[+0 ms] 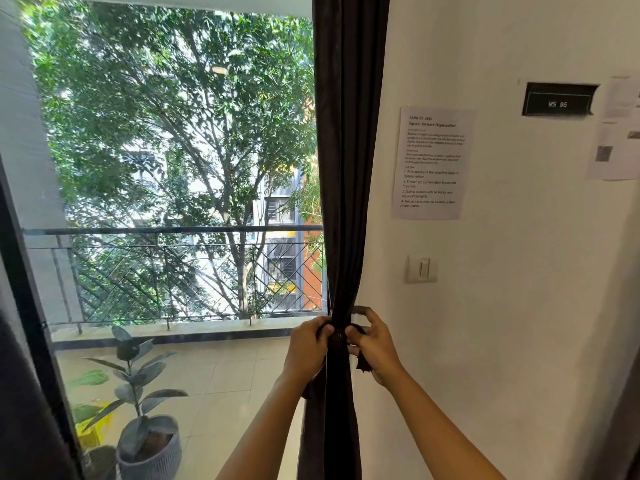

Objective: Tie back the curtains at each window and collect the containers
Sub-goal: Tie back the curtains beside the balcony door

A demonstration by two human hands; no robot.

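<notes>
Down-left of the light switch (421, 269), my left hand (306, 344) and right hand (375, 348) each keep a tight grip on the tieback (337, 336) cinching the curtain (348, 168), whose long axis hangs vertical.

A person's left hand (306, 344) and right hand (375, 351) are bare; the left forearm (263, 420) and right forearm (436, 420) are slender and uncovered throughout the view.

L hand (306, 344): back twd camera, fingers curled, gripping one end of dark tie band (325, 328).
R hand (377, 348): thumb + fingers pinch band's other end; index arched above the rest.
Hands: same height, close, not touching.
Arms: both bare, extended fwd, converging; L from bottom centre, R from bottom right.
Wrists: approx straight.
</notes>
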